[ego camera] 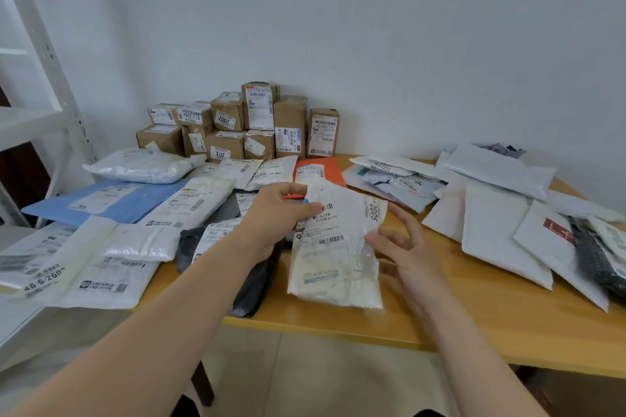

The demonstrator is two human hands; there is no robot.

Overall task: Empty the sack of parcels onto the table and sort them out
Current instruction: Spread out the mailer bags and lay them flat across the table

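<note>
Your left hand and right hand are bare. Behind each wrist your forearm runs bare too, right back to the edge of view. Any sleeve further up is out of sight.

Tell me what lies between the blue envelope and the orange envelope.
In the head view, white labelled pouches lie overlapping between the blue envelope and the orange envelope.

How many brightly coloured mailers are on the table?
2: a blue mailer at left, an orange mailer at the back by the boxes. An orange sliver by the left hand may be another.
</note>
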